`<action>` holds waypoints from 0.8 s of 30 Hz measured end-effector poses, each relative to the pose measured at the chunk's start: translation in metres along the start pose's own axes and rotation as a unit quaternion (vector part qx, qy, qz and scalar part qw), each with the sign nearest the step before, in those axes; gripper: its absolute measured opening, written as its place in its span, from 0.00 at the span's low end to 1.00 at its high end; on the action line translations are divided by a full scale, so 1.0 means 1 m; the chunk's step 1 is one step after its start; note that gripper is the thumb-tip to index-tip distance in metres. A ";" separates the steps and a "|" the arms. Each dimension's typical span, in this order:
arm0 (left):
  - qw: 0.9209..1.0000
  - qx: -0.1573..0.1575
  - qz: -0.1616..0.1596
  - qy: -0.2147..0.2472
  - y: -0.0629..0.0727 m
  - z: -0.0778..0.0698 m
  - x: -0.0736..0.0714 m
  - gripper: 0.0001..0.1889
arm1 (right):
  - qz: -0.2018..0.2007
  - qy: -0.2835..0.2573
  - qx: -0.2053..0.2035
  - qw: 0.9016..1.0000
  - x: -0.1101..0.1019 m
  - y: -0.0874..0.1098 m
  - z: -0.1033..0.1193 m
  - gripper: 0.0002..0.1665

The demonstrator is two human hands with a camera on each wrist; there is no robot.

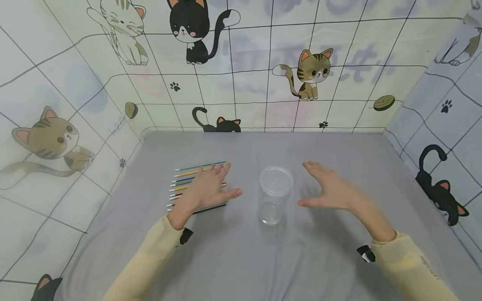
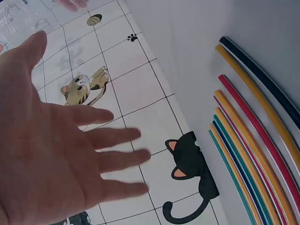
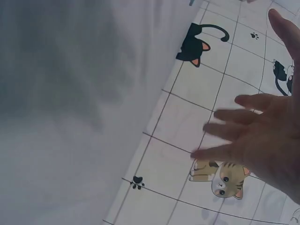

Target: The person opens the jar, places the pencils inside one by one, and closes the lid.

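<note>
A clear plastic jar (image 1: 276, 184) stands upright in the middle of the table, between the two hands. To its left, several pencils (image 1: 184, 180) lie side by side in a row; in the left wrist view the colored pencils (image 2: 262, 103) show yellow, red, green and dark barrels. My left hand (image 1: 205, 188) is over the row with fingers spread, hiding part of it, and holds nothing. On the jar's other side, my right hand (image 1: 331, 188) hovers with its fingers extended and thumb apart, also holding nothing. The right wrist view shows the right hand (image 3: 253, 136) with straight fingers.
A grey cloth (image 1: 241, 259) covers the table and has soft wrinkles near the front. White walls (image 1: 252, 88) printed with cartoon cats and grid lines enclose the back and both sides.
</note>
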State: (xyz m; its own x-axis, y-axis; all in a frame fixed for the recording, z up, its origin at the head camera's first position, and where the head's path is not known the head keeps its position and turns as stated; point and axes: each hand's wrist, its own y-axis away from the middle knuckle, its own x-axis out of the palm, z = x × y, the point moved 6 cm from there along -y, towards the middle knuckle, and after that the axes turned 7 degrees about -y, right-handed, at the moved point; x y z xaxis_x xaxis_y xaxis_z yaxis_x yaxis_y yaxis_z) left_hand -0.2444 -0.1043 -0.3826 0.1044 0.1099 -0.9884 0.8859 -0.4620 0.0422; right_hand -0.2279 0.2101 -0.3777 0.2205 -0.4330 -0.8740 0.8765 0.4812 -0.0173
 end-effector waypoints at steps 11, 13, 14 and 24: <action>0.981 0.087 -0.132 0.113 -0.007 -0.037 -0.033 0.39 | -0.018 -0.231 -0.080 0.970 0.028 -0.004 0.012 0.55; 0.972 0.117 -0.149 0.138 -0.010 -0.048 -0.039 0.40 | -0.020 -0.266 -0.090 0.960 0.032 -0.005 0.014 0.54; 0.967 0.133 -0.155 0.149 -0.012 -0.053 -0.042 0.40 | -0.021 -0.282 -0.095 0.955 0.034 -0.006 0.015 0.54; 0.940 0.245 -0.152 0.184 -0.025 -0.101 -0.050 0.44 | -0.043 -0.339 -0.107 0.934 0.050 -0.009 0.021 0.49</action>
State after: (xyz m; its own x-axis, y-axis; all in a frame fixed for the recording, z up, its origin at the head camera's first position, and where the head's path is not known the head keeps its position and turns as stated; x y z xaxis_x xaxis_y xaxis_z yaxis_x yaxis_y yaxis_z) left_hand -0.2260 -0.0099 -0.3192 0.1098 0.5574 -0.8230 0.5951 -0.7001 -0.3947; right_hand -0.2158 0.1689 -0.4109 0.4370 -0.8248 -0.3588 0.8138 0.5325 -0.2328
